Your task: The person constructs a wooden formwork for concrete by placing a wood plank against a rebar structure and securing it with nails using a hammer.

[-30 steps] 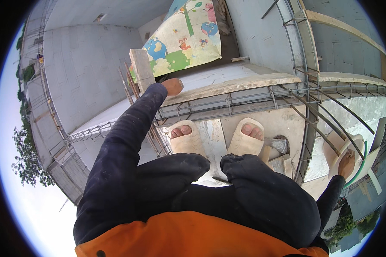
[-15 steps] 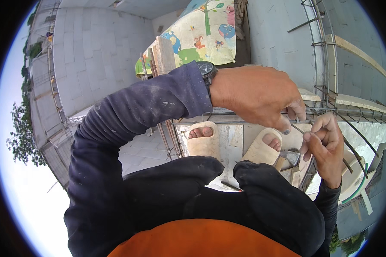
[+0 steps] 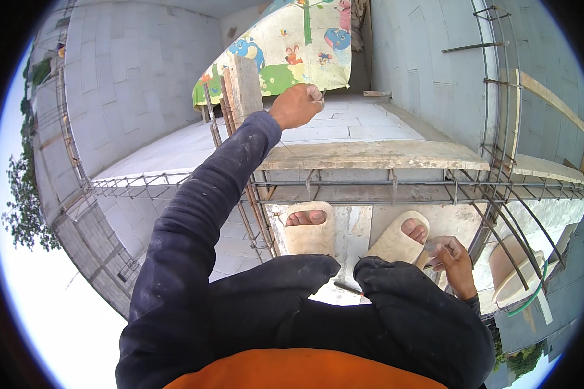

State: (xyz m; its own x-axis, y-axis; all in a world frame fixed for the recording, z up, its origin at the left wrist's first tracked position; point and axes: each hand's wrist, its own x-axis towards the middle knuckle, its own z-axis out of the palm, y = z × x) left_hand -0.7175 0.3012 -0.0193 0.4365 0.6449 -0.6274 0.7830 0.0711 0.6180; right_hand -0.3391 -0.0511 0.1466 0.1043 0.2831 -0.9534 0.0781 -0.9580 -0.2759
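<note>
My left hand (image 3: 298,106), in a dark sleeve, is reached out over the inner side of the ledge, near an upright board (image 3: 246,83) and rusty bars (image 3: 228,104). Its fingers are pinched, with a small thin dark bit at their tips, too small to name. My right hand (image 3: 453,262) is low by my right sandal (image 3: 398,240), fingers curled; what they hold, if anything, is unclear. A steel bar cage (image 3: 389,181) runs along a pale board (image 3: 370,155) in front of my feet, both in cream sandals (image 3: 309,236).
A cartoon-printed sheet (image 3: 282,58) hangs beyond the ledge, between grey block walls (image 3: 130,78). Tied vertical bars (image 3: 493,84) rise at right, with bent bars (image 3: 532,230) and a cream bucket-like container (image 3: 509,266) below. An outer edge with sky and trees (image 3: 32,214) is at left.
My left hand has moved up and left, away from my right hand, which it was beside half a second ago. My right hand has moved lower and slightly left.
</note>
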